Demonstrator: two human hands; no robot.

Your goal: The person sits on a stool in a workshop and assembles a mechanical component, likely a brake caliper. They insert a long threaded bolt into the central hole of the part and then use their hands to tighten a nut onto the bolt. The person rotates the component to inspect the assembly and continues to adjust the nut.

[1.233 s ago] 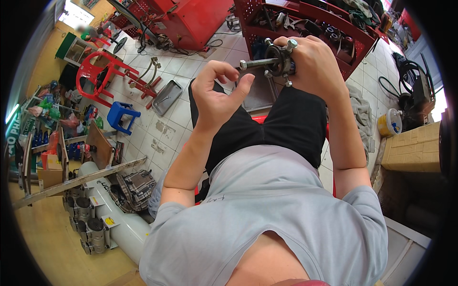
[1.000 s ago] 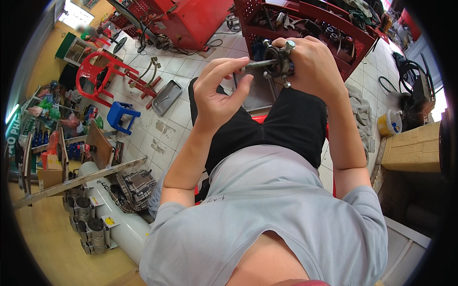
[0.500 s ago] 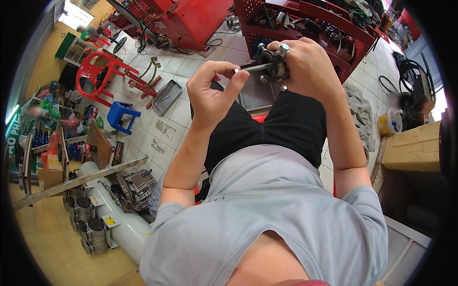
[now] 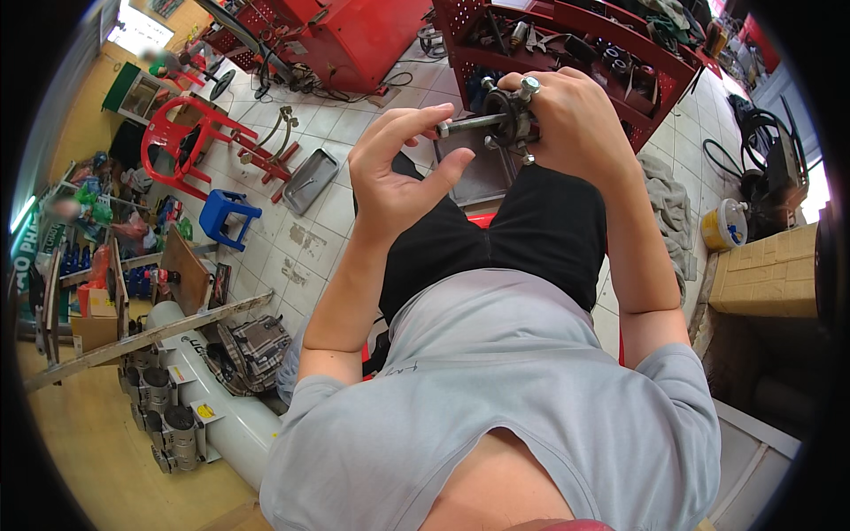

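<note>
My right hand [image 4: 577, 124] is wrapped around a dark round metal part [image 4: 502, 117] with several bolts standing out around it, held above my lap. From its middle a long grey metal rod [image 4: 467, 126] points left. My left hand [image 4: 396, 173] is open beside the rod's free end, thumb and index finger spread apart. Its other fingers curl behind the rod's tip, and I cannot tell whether they touch it. Beneath the part, a grey metal tray [image 4: 469, 183] lies between my knees. The right fingertips are hidden behind the part.
A red tool cart [image 4: 651, 133] holding parts stands ahead. On the tiled floor to the left are a blue stool [image 4: 228, 217], a red plastic chair [image 4: 159, 142] and a second metal tray [image 4: 312, 181]. A cardboard box [image 4: 766, 274] and a yellow-white bucket [image 4: 722, 228] sit at right.
My left thumb and index finger have come off the rod's end and spread apart. The right hand still holds the metal part in nearly the same place.
</note>
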